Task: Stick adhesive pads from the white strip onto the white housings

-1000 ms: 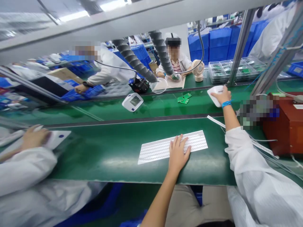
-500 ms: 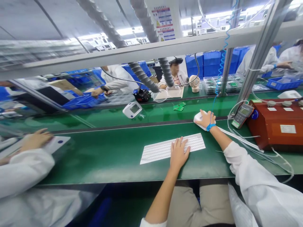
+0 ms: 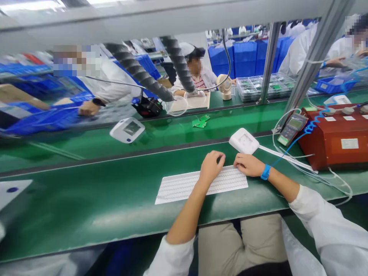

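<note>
No readable writing; white casing [image 3: 244, 140] label blurred. My left hand [image 3: 211, 167] and right hand [image 3: 248, 165] rest loosely curled on label sheet [image 3: 201, 183], pinching nothing clearly.

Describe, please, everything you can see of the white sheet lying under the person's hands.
The white sheet is a long, thin rectangle lying flat on the green belt, its long side running roughly along the belt and rising slightly to the right. Fine wavy or zigzag rows cover its face; what they are is too small to tell. It looks like paper or thin plastic. The left hand rests on its upper middle and the right hand on its upper right corner.
</note>
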`<control>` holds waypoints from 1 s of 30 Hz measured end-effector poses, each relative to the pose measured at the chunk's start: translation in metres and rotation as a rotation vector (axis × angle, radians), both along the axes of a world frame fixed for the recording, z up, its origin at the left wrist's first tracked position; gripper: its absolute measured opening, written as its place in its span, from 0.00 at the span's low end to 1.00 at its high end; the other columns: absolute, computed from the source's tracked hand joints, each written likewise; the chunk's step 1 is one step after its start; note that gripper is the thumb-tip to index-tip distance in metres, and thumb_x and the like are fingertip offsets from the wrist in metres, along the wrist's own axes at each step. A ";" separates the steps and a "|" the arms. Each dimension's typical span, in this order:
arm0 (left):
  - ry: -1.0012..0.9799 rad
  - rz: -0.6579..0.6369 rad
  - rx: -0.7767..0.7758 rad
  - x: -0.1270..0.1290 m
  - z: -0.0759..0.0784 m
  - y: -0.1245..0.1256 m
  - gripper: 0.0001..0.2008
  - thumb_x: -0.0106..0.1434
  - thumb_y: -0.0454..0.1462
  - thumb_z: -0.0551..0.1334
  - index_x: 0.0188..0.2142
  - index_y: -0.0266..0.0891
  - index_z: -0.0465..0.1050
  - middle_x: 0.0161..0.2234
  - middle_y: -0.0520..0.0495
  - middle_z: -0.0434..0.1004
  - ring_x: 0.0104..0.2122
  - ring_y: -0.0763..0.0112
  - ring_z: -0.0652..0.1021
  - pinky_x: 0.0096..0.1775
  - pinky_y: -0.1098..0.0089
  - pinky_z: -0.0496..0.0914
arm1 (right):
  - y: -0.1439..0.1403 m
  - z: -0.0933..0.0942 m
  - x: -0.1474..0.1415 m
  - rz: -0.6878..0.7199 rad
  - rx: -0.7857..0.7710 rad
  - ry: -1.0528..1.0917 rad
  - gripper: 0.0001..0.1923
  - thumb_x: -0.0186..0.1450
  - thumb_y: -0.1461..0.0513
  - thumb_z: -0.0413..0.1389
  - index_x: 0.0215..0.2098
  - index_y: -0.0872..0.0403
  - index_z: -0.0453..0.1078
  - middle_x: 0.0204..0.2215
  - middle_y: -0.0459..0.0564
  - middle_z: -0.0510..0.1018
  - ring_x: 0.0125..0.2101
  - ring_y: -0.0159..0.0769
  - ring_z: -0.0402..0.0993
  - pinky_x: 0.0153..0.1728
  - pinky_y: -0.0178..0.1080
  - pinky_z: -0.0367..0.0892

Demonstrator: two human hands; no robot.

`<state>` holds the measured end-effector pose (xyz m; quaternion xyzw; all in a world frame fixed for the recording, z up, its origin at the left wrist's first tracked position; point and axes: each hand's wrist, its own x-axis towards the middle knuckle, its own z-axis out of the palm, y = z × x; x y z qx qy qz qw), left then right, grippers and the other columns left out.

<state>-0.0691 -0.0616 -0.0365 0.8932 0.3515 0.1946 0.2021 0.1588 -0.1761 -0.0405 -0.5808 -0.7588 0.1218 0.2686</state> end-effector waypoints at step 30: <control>-0.398 -0.162 -0.154 0.081 -0.021 0.030 0.31 0.79 0.38 0.60 0.79 0.42 0.65 0.77 0.37 0.73 0.74 0.51 0.74 0.75 0.49 0.70 | -0.007 0.026 0.010 0.204 -0.324 -0.154 0.09 0.74 0.69 0.55 0.48 0.53 0.74 0.46 0.55 0.76 0.43 0.45 0.76 0.46 0.46 0.75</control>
